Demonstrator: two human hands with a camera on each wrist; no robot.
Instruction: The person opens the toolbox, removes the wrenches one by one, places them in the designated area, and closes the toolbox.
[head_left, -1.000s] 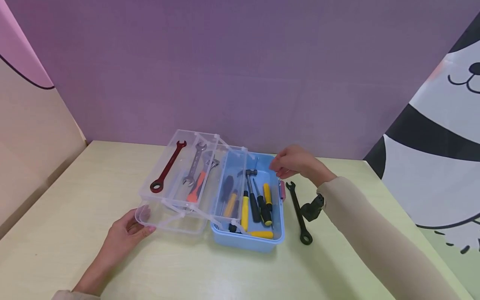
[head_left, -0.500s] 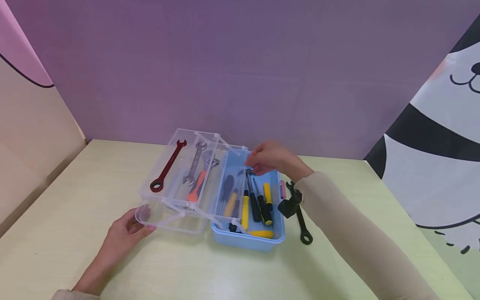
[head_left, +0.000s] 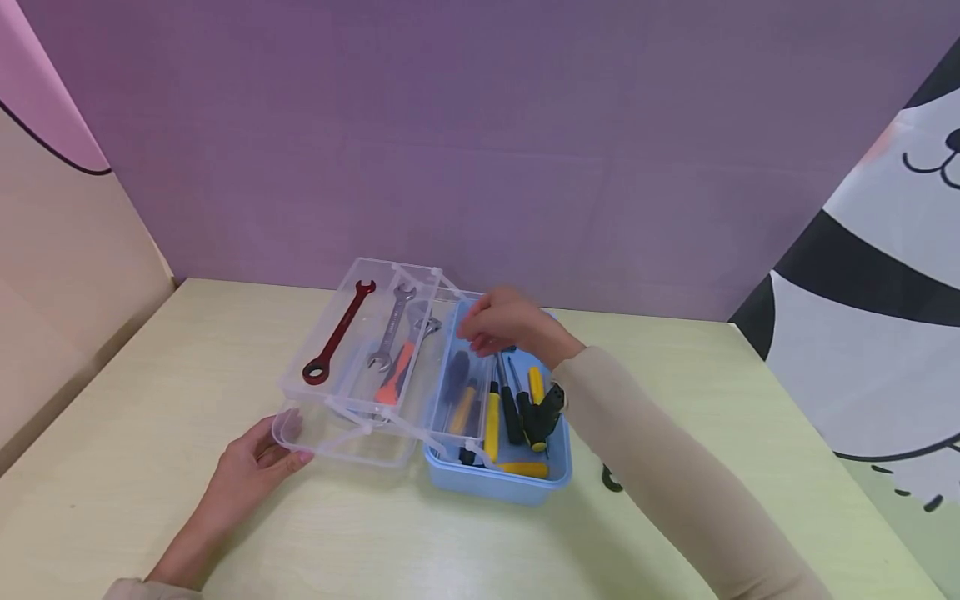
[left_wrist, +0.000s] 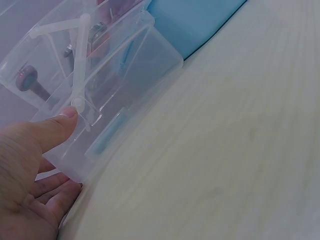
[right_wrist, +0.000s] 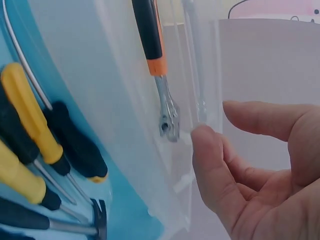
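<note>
My left hand [head_left: 255,467] holds the near left corner of the toolbox's clear lid [head_left: 352,446], thumb above and fingers below. My right hand [head_left: 506,323], fingers bent and nothing between them, hovers over the far part of the blue toolbox base [head_left: 487,483], near the clear tray [right_wrist: 192,175]. Inside the upper clear part, a dark red wrench [head_left: 337,333], a grey wrench [head_left: 390,329] and an orange-handled adjustable wrench [head_left: 397,373] lie side by side. In the blue base are a claw hammer [right_wrist: 75,227] and several yellow and black screwdrivers [right_wrist: 32,105].
A black wrench lies on the table right of the toolbox, only its ring end [head_left: 611,479] showing past the sleeve [head_left: 660,450]. White linkage arms [head_left: 397,425] join the clear parts to the base. A purple backdrop [head_left: 480,150] stands behind the table.
My right hand has moved left from the toolbox's right rim to over its far left part, and my sleeve now covers most of the black wrench. The left hand stays put.
</note>
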